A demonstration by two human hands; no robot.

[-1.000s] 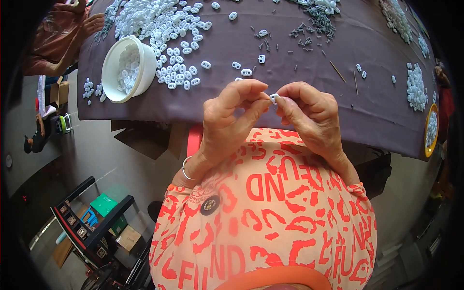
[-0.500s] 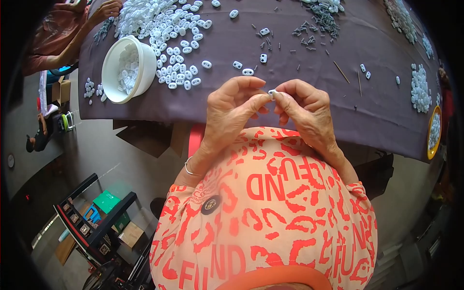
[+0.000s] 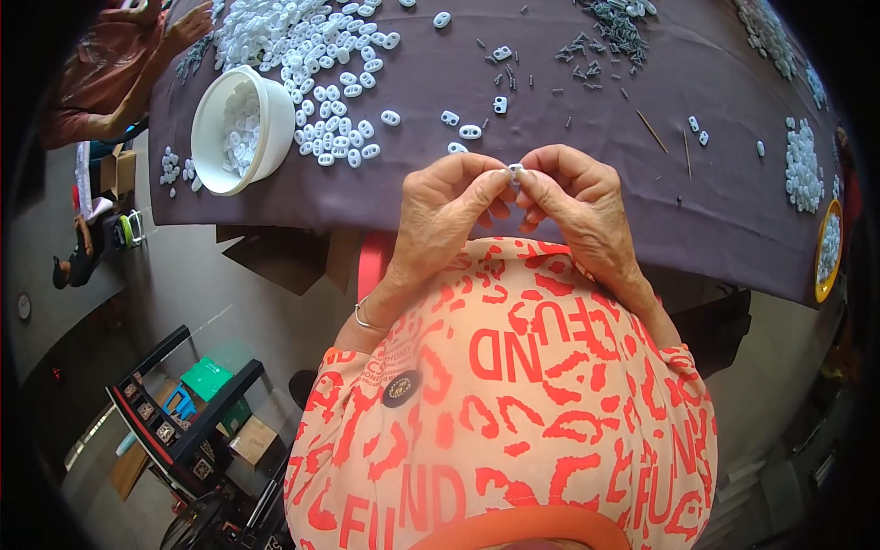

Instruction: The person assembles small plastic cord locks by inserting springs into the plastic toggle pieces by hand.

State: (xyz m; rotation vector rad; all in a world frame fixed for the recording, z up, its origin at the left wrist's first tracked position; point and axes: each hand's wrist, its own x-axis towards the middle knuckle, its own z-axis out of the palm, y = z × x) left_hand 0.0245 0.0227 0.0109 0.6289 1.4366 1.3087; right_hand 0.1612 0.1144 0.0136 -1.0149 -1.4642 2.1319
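My left hand (image 3: 451,209) and my right hand (image 3: 576,197) meet fingertip to fingertip over the near edge of the dark purple table (image 3: 568,128). Between the thumbs and forefingers of both hands sits one small white plastic piece (image 3: 515,170), mostly hidden by the fingers. Just beyond my hands lie a few loose white pieces (image 3: 469,132) of the same kind. A large heap of white pieces (image 3: 312,55) spreads across the table to the far left.
A white bowl (image 3: 213,137) with white pieces stands at the table's left edge. Small dark pins (image 3: 610,32) lie scattered at the back. A yellow-rimmed dish (image 3: 828,252) sits far right. Another person's arm (image 3: 147,73) reaches in at the top left. Boxes and a rack (image 3: 183,412) stand on the floor.
Both hands have stayed together at the table's edge, fingers shifting slightly around the small white piece. Nothing else has moved.
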